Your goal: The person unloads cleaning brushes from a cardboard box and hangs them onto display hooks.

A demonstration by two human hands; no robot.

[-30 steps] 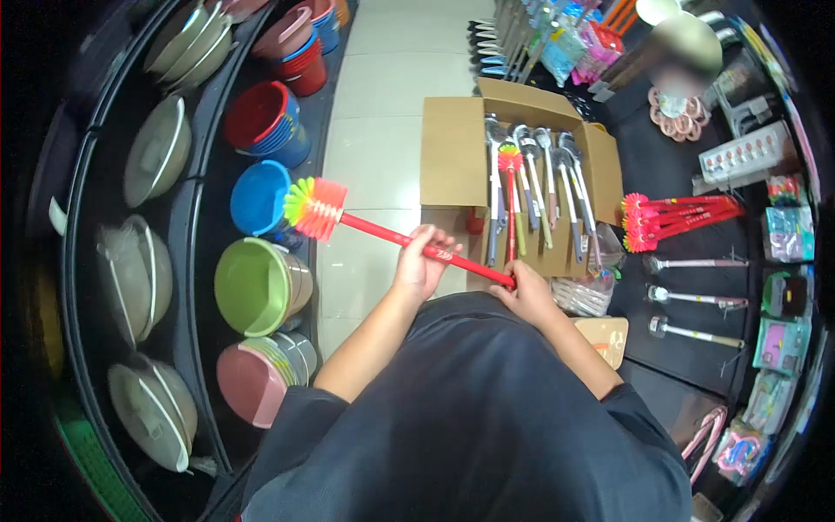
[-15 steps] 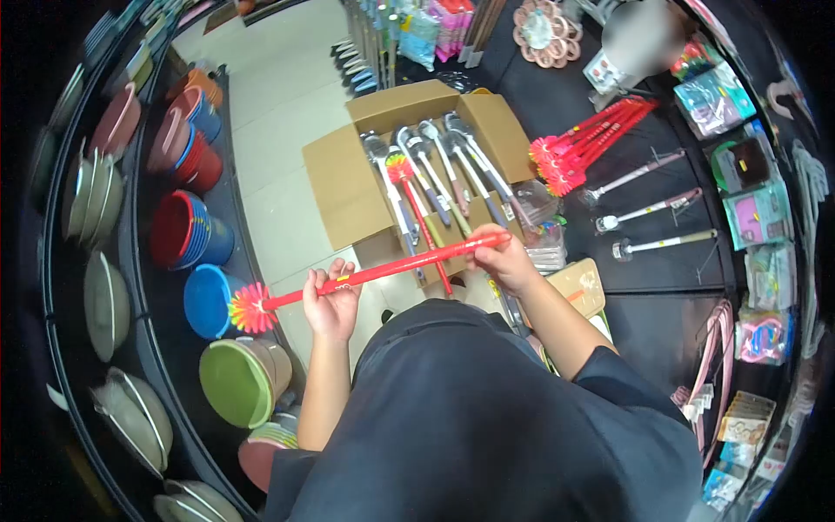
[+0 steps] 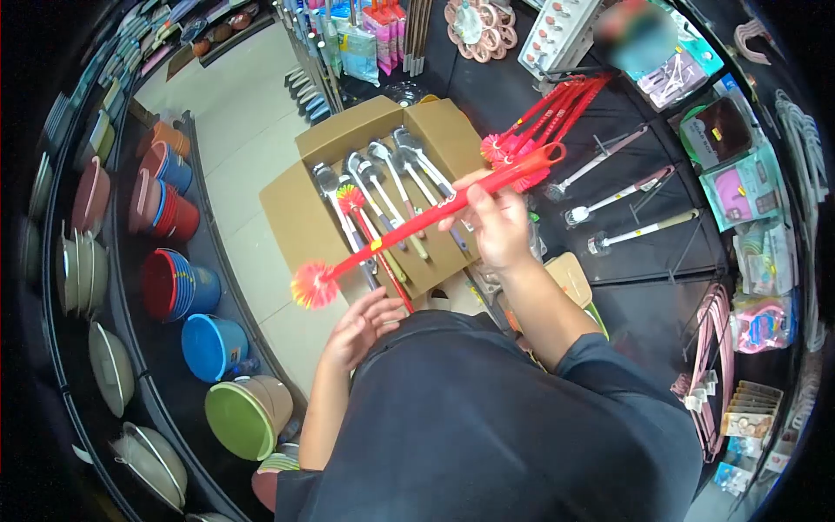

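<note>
A long red toilet brush [image 3: 402, 233] with pink and yellow bristles slants in front of me, its looped handle end up at the right. My right hand [image 3: 497, 228] grips it toward the handle end. Below the bristle end is my left hand [image 3: 361, 326], fingers apart and off the brush. Behind lies an open cardboard box [image 3: 287, 209] holding several wrapped long-handled brushes [image 3: 370, 178]. Another red brush [image 3: 351, 200] stands tilted in that box. On the rack at the right hang several red brushes [image 3: 561, 113], close behind the held one's loop.
Plastic buckets [image 3: 209, 348] and basins [image 3: 109, 370] line the shelves on the left. Three white-headed brushes [image 3: 622, 191] hang on the right panel, with pink hangers [image 3: 713, 365] below. Mop poles [image 3: 309, 61] stand beyond the box. Pale tiled floor [image 3: 235, 122] runs between.
My left hand has let go of the red brush and dropped lower. My right hand has raised the handle end toward the hanging red brushes. The view has shifted right.
</note>
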